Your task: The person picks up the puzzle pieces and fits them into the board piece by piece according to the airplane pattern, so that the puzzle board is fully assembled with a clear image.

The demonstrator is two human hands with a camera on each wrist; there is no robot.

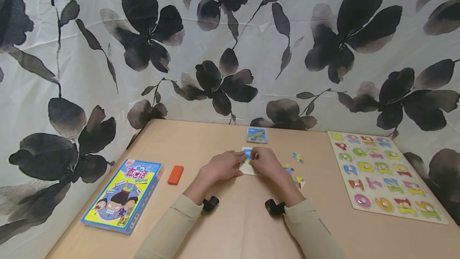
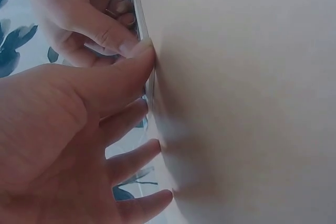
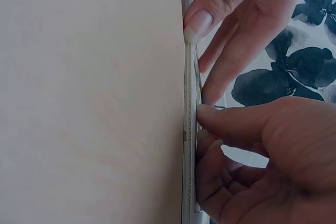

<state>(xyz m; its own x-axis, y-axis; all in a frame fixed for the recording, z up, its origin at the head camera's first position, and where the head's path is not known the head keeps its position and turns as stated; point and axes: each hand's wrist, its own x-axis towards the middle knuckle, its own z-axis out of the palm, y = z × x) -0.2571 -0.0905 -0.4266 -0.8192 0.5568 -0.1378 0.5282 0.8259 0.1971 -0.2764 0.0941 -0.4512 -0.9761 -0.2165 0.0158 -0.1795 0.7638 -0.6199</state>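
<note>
A small white puzzle board [image 1: 247, 170], with blue and yellow jigsaw pieces on its upper part, lies flat between the hands. My left hand [image 1: 223, 166] rests at its left side with the fingers spread; in the left wrist view the thumb [image 2: 137, 56] presses on its near edge. Over the board's right part, my right hand [image 1: 267, 161] has its fingers curled, thumb and fingertips meeting on the surface as if round a puzzle piece, which the fingers mostly hide. Loose puzzle pieces [image 1: 298, 157] lie right of that hand, with more pieces [image 1: 299, 182] nearer me.
A small blue picture card [image 1: 256, 135] lies behind the board. To the left are an orange-red block [image 1: 175, 175] and a blue and yellow box [image 1: 122, 197]. A large alphabet board [image 1: 388, 175] covers the right side of the table. Floral cloth [image 1: 230, 51] hangs behind.
</note>
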